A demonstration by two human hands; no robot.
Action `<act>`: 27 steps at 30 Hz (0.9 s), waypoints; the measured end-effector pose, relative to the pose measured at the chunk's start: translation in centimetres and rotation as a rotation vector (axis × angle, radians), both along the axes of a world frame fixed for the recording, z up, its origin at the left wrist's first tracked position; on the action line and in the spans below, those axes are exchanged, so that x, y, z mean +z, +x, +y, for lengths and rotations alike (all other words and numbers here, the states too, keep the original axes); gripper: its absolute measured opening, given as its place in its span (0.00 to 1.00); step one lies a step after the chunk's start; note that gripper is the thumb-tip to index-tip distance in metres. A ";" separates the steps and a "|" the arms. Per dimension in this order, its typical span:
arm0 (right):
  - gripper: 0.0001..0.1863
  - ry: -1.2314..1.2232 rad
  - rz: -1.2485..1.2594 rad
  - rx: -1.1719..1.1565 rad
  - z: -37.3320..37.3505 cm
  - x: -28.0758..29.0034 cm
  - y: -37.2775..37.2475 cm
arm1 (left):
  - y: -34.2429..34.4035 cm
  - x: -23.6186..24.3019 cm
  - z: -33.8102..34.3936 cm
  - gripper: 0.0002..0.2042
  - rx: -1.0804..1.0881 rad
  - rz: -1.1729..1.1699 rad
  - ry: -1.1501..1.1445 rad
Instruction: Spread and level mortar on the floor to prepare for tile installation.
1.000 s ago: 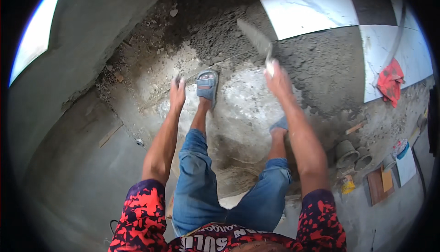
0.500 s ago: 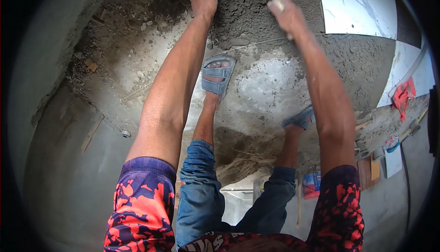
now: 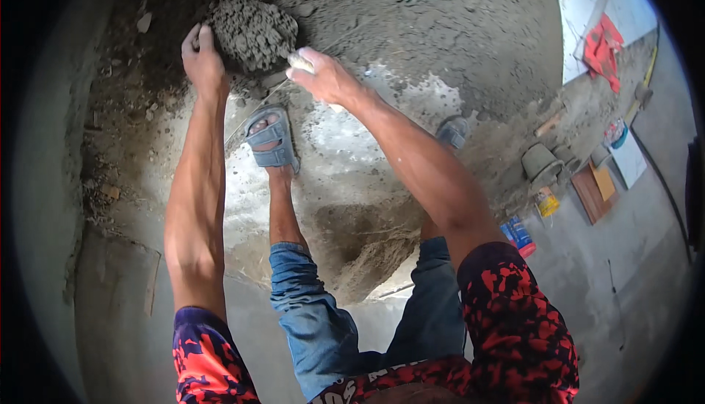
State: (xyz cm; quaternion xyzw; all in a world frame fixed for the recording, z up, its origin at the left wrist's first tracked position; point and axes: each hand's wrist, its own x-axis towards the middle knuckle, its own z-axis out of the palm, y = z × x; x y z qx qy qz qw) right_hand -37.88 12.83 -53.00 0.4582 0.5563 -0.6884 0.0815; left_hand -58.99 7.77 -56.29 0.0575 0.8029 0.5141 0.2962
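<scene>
One heap of grey mortar (image 3: 253,33) rests at upper left, apparently on a blade hidden beneath it. The right hand (image 3: 323,79) is closed around the pale trowel handle (image 3: 301,62), likely to support the load from one end. The left hand (image 3: 204,66) is beside the heap, fingers curled; its grip cannot be determined. Sandals (image 3: 269,139) stand on bare concrete (image 3: 341,136), presumably to keep off the spread mortar (image 3: 477,44).

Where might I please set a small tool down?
The grey floor between the right sleeve and the thin dark strand, below the brown board, looks bare; so does the floor left of the left sleeve, below the wooden strip. Crowded: buckets beside the board; mortar between the left hand and right hand.
</scene>
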 end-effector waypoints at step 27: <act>0.23 0.681 -0.310 -0.133 -1.9 15.3 22.8 | 25.8 6.7 3.0 0.11 0.110 -1.078 -0.015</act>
